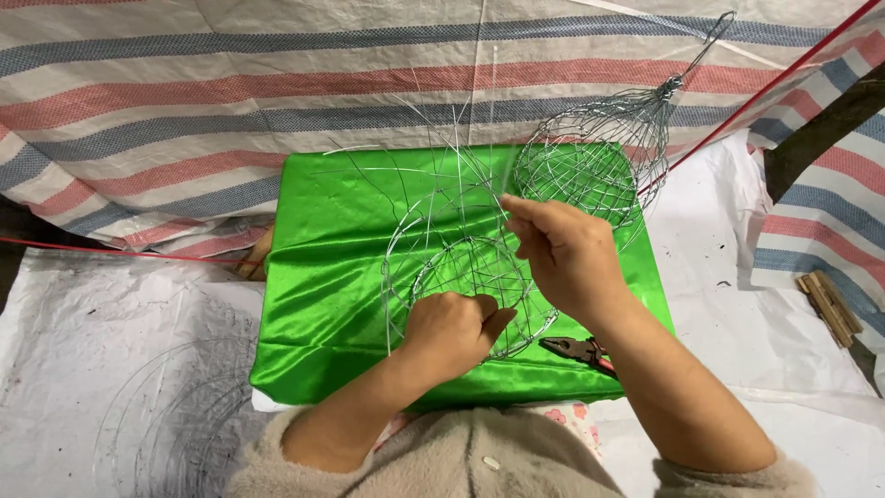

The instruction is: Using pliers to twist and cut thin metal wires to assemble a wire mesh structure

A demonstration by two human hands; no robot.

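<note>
A half-made wire basket (pixel 461 263) of thin silver wire lies on a shiny green cloth (pixel 341 258). Its loose wire ends stick up toward the back. My left hand (pixel 454 330) is closed on the basket's near rim, thumb pointing right. My right hand (pixel 562 254) pinches one thin wire strand at its fingertips, just above the basket's right side. A finished wire basket (pixel 590 157) with a twisted handle stands tilted at the back right of the cloth.
Red-handled pliers (pixel 576 349) lie on the cloth under my right forearm. A striped tarp (pixel 184 101) hangs behind. White sheeting (pixel 92 341) covers the ground. Small wooden sticks (pixel 830 304) lie at the right. A red cord (pixel 765 88) runs diagonally.
</note>
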